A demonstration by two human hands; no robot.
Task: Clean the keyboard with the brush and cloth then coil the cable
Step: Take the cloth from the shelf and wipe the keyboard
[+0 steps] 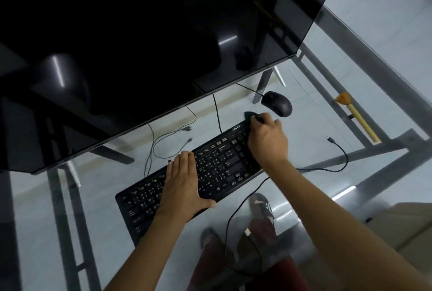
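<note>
A black keyboard (pixel 217 169) lies at a slant on the glass desk (pixel 304 127). My left hand (pixel 184 180) rests flat on its middle keys, fingers together, thumb over the near edge. At the keyboard's far right corner my right hand (pixel 266 138) is closed on a dark cloth (pixel 249 115), pressed against the keys. The keyboard's black cable (pixel 236 215) runs from its right end toward me in a loop that ends in a USB plug (pixel 247 232). A brush (pixel 355 117) with a yellow handle and orange bristles lies far right on the desk.
A large dark monitor (pixel 140 45) fills the upper left. A black wired mouse (pixel 277 103) sits just beyond my right hand. Another black cable (pixel 339 152) curves at the right. Below the glass I see the desk frame, loose cords on the floor and my feet.
</note>
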